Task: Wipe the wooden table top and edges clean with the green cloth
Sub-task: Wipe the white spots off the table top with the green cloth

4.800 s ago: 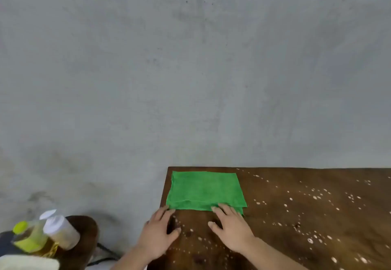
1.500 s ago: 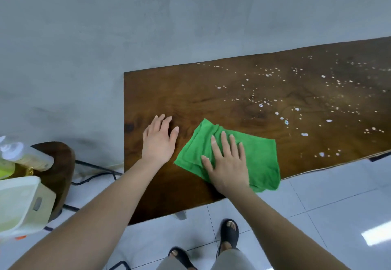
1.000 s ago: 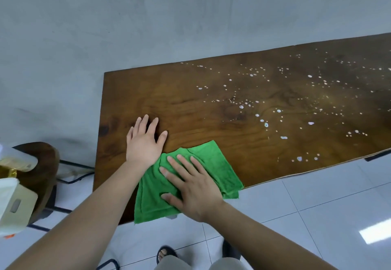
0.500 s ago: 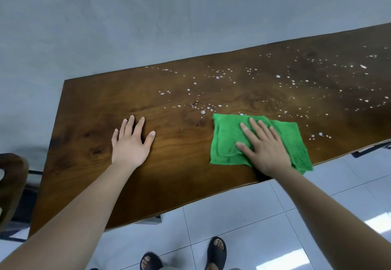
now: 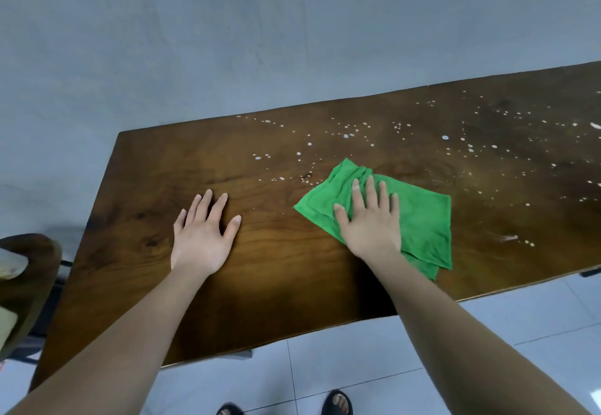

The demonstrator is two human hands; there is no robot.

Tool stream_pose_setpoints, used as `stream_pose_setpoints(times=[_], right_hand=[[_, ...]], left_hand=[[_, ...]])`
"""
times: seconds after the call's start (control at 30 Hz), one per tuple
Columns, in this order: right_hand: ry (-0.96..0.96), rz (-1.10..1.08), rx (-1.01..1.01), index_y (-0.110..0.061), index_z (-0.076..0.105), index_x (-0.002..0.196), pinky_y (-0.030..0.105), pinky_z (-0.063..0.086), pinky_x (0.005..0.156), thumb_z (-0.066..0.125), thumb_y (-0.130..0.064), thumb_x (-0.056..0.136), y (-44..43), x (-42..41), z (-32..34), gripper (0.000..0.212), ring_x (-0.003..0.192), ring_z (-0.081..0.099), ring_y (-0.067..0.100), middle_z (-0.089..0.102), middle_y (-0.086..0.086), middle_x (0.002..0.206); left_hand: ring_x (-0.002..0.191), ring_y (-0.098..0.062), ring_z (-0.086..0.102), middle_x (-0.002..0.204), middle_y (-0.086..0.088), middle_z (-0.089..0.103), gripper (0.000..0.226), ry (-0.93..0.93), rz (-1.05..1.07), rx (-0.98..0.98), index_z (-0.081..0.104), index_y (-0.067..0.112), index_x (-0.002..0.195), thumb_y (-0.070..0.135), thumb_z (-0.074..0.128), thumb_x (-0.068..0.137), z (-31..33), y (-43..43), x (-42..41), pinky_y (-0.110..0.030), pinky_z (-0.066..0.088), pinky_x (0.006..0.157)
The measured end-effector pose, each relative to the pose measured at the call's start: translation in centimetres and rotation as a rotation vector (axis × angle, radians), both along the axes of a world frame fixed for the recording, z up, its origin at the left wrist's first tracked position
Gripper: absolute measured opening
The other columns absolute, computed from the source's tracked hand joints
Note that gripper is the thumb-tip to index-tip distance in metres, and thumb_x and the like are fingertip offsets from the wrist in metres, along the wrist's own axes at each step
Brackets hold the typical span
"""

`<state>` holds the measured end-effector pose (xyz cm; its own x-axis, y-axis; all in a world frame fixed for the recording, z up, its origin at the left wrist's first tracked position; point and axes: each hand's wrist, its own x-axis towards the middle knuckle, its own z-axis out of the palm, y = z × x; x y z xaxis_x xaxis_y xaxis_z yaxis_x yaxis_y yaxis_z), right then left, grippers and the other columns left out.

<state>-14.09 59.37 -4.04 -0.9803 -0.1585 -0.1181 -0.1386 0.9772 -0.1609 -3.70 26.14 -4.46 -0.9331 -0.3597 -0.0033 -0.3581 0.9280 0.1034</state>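
Note:
The green cloth [image 5: 419, 219] lies rumpled on the dark wooden table [image 5: 279, 278], a little right of its middle. My right hand [image 5: 369, 219] presses flat on the cloth's left part, fingers straight and pointing toward the wall. My left hand [image 5: 203, 235] rests flat on bare wood to the left, fingers spread, apart from the cloth. White droplets [image 5: 351, 133] speckle the table beyond the cloth and across its right half. The wood around my left hand shows no droplets.
A grey wall [image 5: 260, 40] runs along the table's far edge. A dark wooden stool [image 5: 29, 271] with pale containers stands at the left. White floor tiles [image 5: 390, 366] and my sandalled feet lie below the near edge.
My right hand has slid the cloth a short way away from the near edge, and the cloth has bunched up at its far corner. My left hand stays flat in the same spot.

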Motion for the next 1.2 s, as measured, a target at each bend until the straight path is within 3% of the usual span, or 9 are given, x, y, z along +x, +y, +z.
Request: stream_pose_setpoints(times=[0.13,0.23,0.4,0.53,0.73,0.87,1.0,1.1,1.2], right_hand=[[-0.017,0.293,0.0,-0.027,-0.012,0.172,0.061,-0.01,0.132,-0.012,-0.075,0.102,-8.0,4.6,-0.3,0.085,0.166,-0.02,0.036,-0.017,0.011,0.18],[-0.005,0.472,-0.02,-0.027,-0.004,0.174,0.06,-0.01,0.131,-0.004,-0.072,0.106,-10.5,8.0,-0.5,0.081,0.167,-0.018,0.034,-0.01,0.009,0.182],[0.067,0.768,-0.066,-0.027,0.015,0.175,0.056,0.001,0.135,0.015,-0.07,0.112,-8.3,11.0,-0.9,0.077,0.169,-0.002,0.03,0.009,0.006,0.183],[0.066,0.909,-0.11,-0.04,0.016,0.173,0.048,-0.002,0.136,0.018,-0.078,0.109,-4.3,7.6,-0.8,0.075,0.169,-0.001,0.019,0.006,-0.005,0.183],[0.032,0.568,0.041,-0.049,-0.005,0.17,0.05,-0.001,0.136,-0.001,-0.087,0.1,2.7,-5.2,0.2,0.08,0.168,-0.01,0.016,-0.013,-0.011,0.18],[0.042,0.276,0.04,-0.045,-0.002,0.172,0.049,0.001,0.136,-0.003,-0.086,0.1,6.5,-11.3,0.9,0.083,0.169,-0.004,0.019,-0.007,-0.007,0.182],[0.017,0.02,0.017,-0.036,0.004,0.175,0.052,0.002,0.136,0.007,-0.077,0.106,5.7,-13.2,1.1,0.08,0.169,-0.001,0.026,-0.001,-0.001,0.184],[0.001,-0.062,0.021,-0.028,0.001,0.176,0.057,0.003,0.135,0.005,-0.07,0.108,2.4,-12.3,1.1,0.08,0.169,-0.003,0.032,-0.004,0.007,0.183],[0.009,0.037,0.036,-0.023,-0.004,0.175,0.059,0.002,0.135,-0.003,-0.069,0.105,-2.4,-9.7,1.2,0.083,0.168,-0.007,0.034,-0.01,0.01,0.182]], left_hand=[[0.171,-0.019,0.004,0.184,0.005,0.013,0.082,0.01,-0.007,0.001,0.02,0.04,0.174,0.081,0.006,0.104,0.1,0.1,0.0,-0.051,0.008,0.136],[0.171,-0.017,0.004,0.184,0.005,0.014,0.077,0.035,-0.013,0.021,0.023,0.039,0.174,0.075,0.008,0.107,0.2,0.1,0.3,-0.051,0.009,0.136],[0.17,-0.016,0.004,0.184,0.005,0.014,0.077,0.035,-0.016,0.008,0.022,0.04,0.174,0.074,0.006,0.108,0.2,0.1,0.4,-0.051,0.01,0.136],[0.17,-0.016,0.003,0.184,0.006,0.013,0.077,0.032,-0.008,0.012,0.022,0.04,0.174,0.076,0.007,0.107,0.2,0.1,0.2,-0.051,0.011,0.136],[0.17,-0.015,-0.001,0.185,0.008,0.008,0.076,0.001,0.007,0.015,0.017,0.041,0.175,0.076,0.009,0.108,0.3,0.2,0.0,-0.048,0.005,0.137],[0.17,-0.014,-0.002,0.185,0.009,0.007,0.075,-0.001,0.011,0.017,0.016,0.041,0.175,0.075,0.01,0.108,0.1,0.1,0.0,-0.047,0.004,0.137],[0.17,-0.013,-0.001,0.184,0.009,0.009,0.075,0.021,0.01,0.017,0.018,0.041,0.175,0.075,0.01,0.109,-0.1,0.0,0.1,-0.047,0.006,0.137],[0.17,-0.014,0.0,0.184,0.008,0.01,0.076,0.025,0.007,0.006,0.018,0.041,0.175,0.075,0.007,0.108,-0.3,0.0,0.1,-0.048,0.006,0.137],[0.171,-0.015,0.0,0.184,0.008,0.01,0.077,0.031,0.008,-0.001,0.018,0.041,0.175,0.076,0.006,0.107,-0.4,-0.1,-0.1,-0.048,0.007,0.137]])
